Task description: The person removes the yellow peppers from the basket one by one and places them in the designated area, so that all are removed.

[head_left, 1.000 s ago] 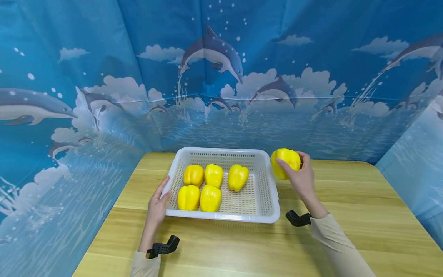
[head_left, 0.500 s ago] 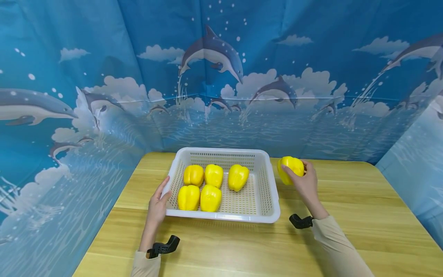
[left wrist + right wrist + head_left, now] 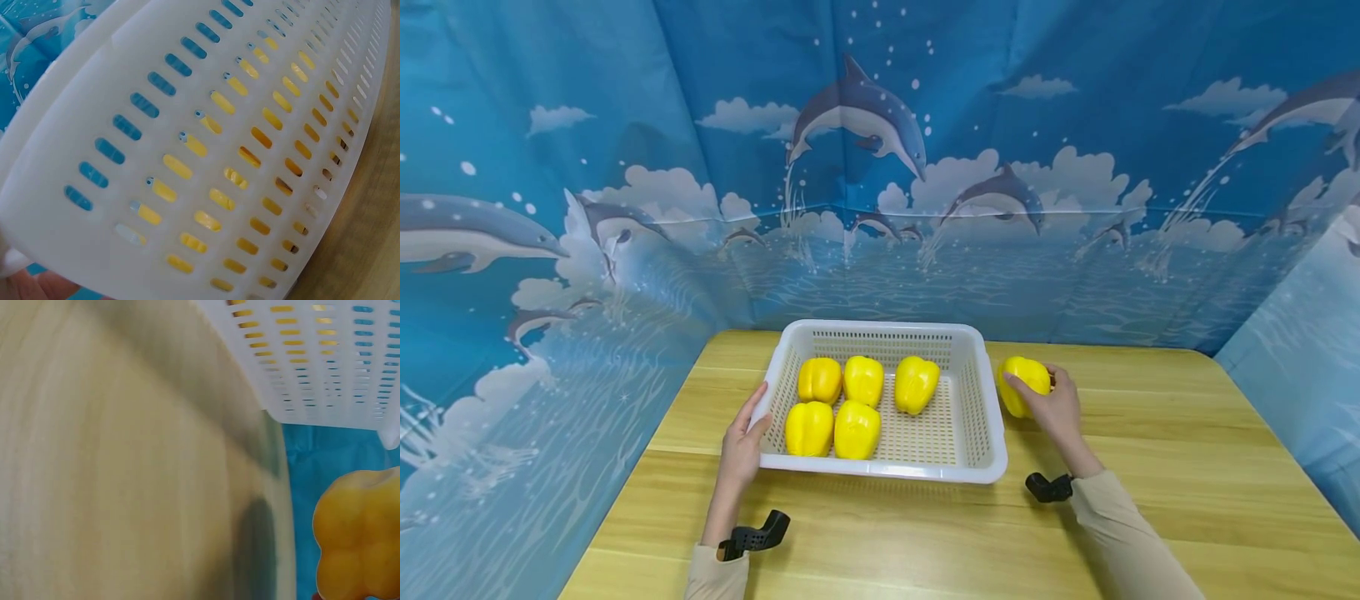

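In the head view my right hand [image 3: 1057, 406] grips a yellow bell pepper [image 3: 1021, 383] just right of the white plastic basket [image 3: 880, 469]. That pepper also shows at the right edge of the right wrist view [image 3: 359, 531], apart from the basket wall. My left hand [image 3: 741, 448] holds the basket's left rim. A bit of its fingers [image 3: 56, 284] shows under the rim in the left wrist view. Several yellow bell peppers lie inside the basket, among them one [image 3: 917, 385] standing apart from the group on the left.
The basket stands on a wooden table [image 3: 925, 542], whose surface extends to the right and in front. A blue dolphin-print curtain [image 3: 880, 275] hangs behind the table and along both sides. Each wrist carries a black camera mount [image 3: 756, 533].
My right hand has lowered the bell pepper toward the table beside the basket, first shifting slightly right, then slightly back left. The left hand, the basket and the peppers inside it have stayed in place.
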`<state>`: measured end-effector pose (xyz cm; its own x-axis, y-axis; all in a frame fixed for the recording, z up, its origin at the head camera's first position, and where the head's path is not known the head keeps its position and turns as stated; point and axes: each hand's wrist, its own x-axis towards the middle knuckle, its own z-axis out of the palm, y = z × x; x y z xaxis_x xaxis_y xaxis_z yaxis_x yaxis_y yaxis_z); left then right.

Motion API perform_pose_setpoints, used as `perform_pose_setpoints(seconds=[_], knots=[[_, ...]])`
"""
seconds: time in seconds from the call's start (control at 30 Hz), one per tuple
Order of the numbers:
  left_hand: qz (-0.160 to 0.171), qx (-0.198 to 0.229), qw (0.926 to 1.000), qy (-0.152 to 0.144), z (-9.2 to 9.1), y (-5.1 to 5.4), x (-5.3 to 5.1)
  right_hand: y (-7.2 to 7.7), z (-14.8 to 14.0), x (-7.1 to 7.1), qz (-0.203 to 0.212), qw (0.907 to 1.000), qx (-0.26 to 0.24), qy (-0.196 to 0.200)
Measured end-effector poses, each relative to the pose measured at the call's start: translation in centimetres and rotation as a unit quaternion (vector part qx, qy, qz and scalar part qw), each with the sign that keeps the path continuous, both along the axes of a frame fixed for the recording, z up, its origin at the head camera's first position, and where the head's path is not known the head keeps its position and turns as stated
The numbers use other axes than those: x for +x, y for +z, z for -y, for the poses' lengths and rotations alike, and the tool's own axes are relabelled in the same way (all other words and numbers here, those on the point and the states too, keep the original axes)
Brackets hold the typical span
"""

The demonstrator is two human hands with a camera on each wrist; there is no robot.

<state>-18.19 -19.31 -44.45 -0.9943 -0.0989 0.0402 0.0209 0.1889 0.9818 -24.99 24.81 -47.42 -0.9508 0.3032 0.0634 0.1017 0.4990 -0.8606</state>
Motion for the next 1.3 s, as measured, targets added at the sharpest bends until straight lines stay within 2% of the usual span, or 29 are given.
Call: perform_pose_setpoints(seconds=[0.13,0.23,0.77,0.87,1.1,1.3], knots=[[-0.004,-0.001,1.0000,0.000,-0.4,0.9,0.5,-0.7,-0.1,0.1,0.011,0.9999,0.000,0.004],[-0.006,0.002,1.0000,-0.002,-0.5,1.1,0.6,-1.1,-0.1,0.0,0.018,0.9998,0.004,0.003],[-0.008,-0.002,1.0000,-0.002,-0.6,1.3,0.8,-2.4,-0.2,0.0,0.046,0.9988,0.018,0.006],[-0.009,0.002,1.0000,-0.001,-0.4,0.7,0.4,-2.5,-0.2,0.1,0.044,0.9988,0.022,0.008],[-0.014,0.000,0.9999,-0.002,0.5,-1.9,-0.9,-2.5,-0.2,0.2,0.040,0.9987,0.028,0.010],[-0.023,0.000,0.9997,-0.002,0.5,-2.2,-1.0,-2.5,-0.2,0.3,0.042,0.9986,0.031,0.014]])
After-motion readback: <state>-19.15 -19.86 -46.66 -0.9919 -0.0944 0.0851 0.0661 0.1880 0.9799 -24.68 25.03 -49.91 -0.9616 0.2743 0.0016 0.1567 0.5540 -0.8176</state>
